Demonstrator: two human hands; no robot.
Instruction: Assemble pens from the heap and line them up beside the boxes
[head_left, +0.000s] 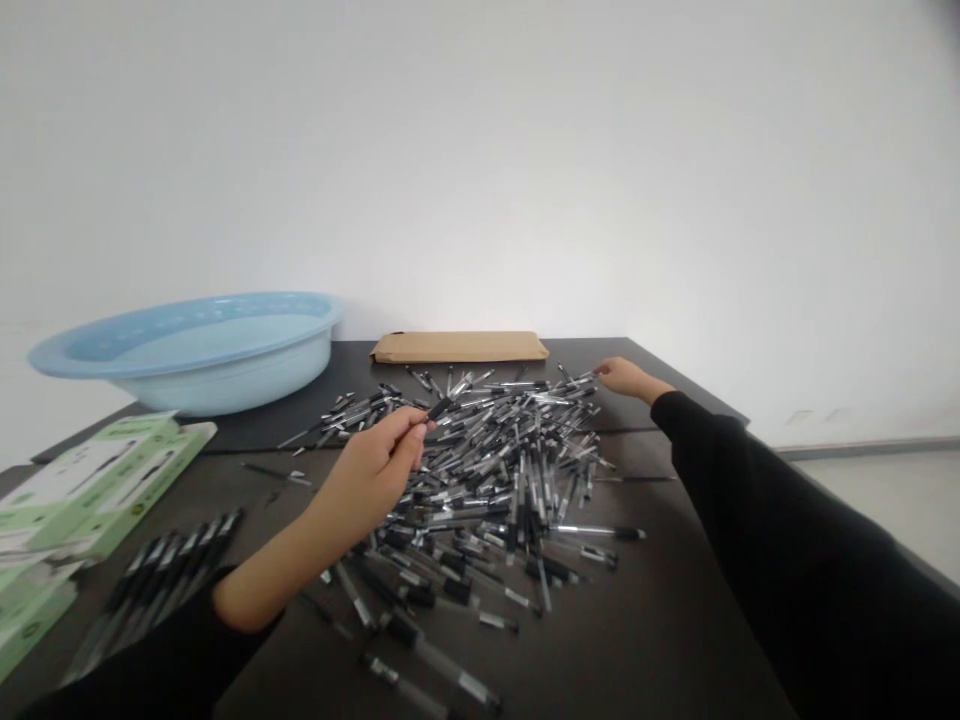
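Observation:
A big loose pile of clear-barrelled pens [487, 440] with black caps and grips lies across the dark table. Over the pile's left side, my left hand [379, 465] is closed in a pinch on a pen, whose black end [439, 409] sticks out past the fingertips; the rest of it is hidden by the hand. My right hand [626, 378] reaches to the far right edge of the pile. Its fingertips are pinched together at the end of a pen [577, 380] there.
A row of capped pens [169, 565] lies side by side at the left, next to green and white pen boxes [97, 475]. Behind stands a light blue basin [225, 375]. A flat brown cardboard piece [461, 347] lies against the white wall [480, 160].

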